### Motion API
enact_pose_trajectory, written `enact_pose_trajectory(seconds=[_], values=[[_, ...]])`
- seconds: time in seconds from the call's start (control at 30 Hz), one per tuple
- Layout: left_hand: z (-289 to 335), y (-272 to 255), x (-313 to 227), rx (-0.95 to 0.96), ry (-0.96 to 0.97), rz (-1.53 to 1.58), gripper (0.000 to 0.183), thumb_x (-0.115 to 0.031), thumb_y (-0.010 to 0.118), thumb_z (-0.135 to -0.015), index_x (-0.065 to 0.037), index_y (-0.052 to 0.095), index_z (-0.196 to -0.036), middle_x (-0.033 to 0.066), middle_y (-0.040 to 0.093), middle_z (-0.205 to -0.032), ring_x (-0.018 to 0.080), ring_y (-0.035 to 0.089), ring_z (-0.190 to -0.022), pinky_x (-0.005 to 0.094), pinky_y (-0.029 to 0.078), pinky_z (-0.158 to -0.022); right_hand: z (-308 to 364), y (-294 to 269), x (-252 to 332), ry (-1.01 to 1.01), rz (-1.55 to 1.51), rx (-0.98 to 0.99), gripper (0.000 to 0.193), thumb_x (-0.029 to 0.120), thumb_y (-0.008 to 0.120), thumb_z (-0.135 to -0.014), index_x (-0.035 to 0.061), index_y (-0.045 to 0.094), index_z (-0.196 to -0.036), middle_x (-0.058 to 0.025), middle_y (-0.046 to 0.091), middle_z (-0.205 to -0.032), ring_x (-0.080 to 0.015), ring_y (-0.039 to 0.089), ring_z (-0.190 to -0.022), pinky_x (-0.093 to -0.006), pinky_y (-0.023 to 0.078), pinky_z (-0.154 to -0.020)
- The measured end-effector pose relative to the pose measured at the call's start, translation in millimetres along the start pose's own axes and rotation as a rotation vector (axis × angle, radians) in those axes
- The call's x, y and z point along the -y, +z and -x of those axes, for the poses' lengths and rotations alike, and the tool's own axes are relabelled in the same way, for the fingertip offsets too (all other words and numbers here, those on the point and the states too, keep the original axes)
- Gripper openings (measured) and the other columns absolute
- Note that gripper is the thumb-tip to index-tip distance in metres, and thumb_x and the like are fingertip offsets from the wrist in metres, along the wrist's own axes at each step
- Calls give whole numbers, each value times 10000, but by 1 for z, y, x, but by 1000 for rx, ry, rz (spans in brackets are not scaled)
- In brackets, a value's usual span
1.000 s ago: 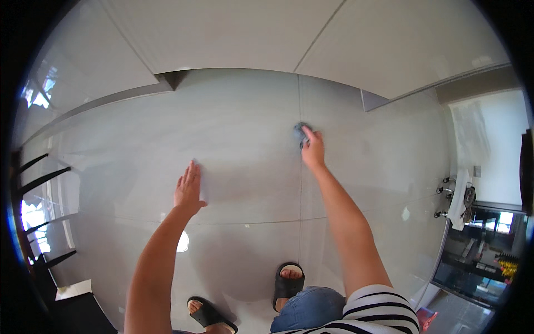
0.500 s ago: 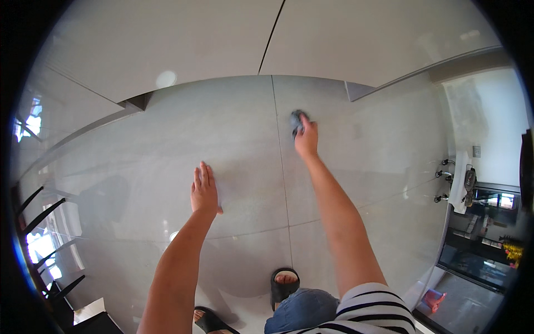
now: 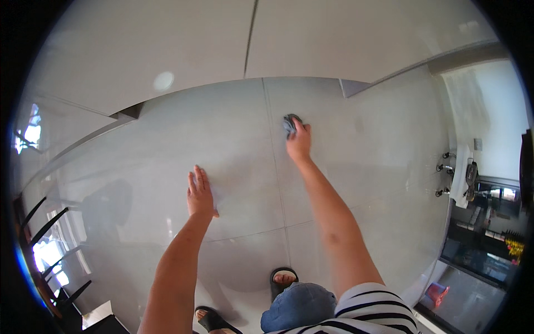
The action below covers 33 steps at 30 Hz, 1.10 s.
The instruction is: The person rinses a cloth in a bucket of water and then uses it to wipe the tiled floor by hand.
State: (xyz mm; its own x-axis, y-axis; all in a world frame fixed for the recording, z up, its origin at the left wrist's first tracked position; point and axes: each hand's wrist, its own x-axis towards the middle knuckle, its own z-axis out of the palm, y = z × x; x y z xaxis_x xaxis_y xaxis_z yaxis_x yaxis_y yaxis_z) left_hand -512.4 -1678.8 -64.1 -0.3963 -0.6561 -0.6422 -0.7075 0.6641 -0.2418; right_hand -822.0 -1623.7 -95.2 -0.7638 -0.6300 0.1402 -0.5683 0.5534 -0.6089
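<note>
A bunched grey cloth (image 3: 290, 123) is in my right hand (image 3: 300, 142), pressed on the grey tiled floor (image 3: 239, 133) just right of a tile seam. My right arm stretches far forward. Flat on the floor to the left lies my left hand (image 3: 200, 195), fingers extended and thumb out to the side, holding nothing. Part of the cloth is hidden beneath the right fingers.
Pale glossy panels (image 3: 167, 33) with a dark gap between them run along the far side. Dark thin legs (image 3: 50, 225) stand at the left. At the right are a dark glass-fronted unit (image 3: 478, 250) and a white wall (image 3: 492, 111). My sandalled foot (image 3: 283, 278) is close below.
My right hand has shifted slightly left and nearer with the cloth, closer to the tile seam. My left hand stays flat on the floor; the whole view has moved a little.
</note>
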Motion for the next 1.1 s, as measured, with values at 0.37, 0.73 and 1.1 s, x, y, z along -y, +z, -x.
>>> enact_pose_trajectory(seconds=[0.37, 0.73, 1.1], values=[[-2, 5, 6, 42, 27, -113, 1620, -602, 928, -426, 18, -62, -1550, 186, -30, -1642, 332, 108, -1514, 291, 349, -1163, 127, -21, -55, -181, -439, 386, 393, -32, 475, -907, 67, 614, -1262, -120, 599, -1092, -305, 577, -1084, -403, 452, -958], [-3, 28, 25, 38, 33, -204, 1639, -738, 847, -438, 101, -56, -1518, 240, 27, -1626, 319, 11, -1528, 336, 72, -1250, 220, -30, -6, -31, -359, 516, 589, -108, 491, -769, 139, 642, -1283, -135, 583, -1009, -328, 557, -956, -384, 472, -809], [0, 5, -6, 7, 1, 252, 1546, -476, 960, -485, -47, -56, -1567, 125, -37, -1655, 336, 86, -1522, 396, 392, -1140, -18, -65, -127, 360, -317, -342, 415, 18, 567, -910, 70, 532, -1321, -156, 548, -1023, -331, 530, -974, -405, 464, -845]])
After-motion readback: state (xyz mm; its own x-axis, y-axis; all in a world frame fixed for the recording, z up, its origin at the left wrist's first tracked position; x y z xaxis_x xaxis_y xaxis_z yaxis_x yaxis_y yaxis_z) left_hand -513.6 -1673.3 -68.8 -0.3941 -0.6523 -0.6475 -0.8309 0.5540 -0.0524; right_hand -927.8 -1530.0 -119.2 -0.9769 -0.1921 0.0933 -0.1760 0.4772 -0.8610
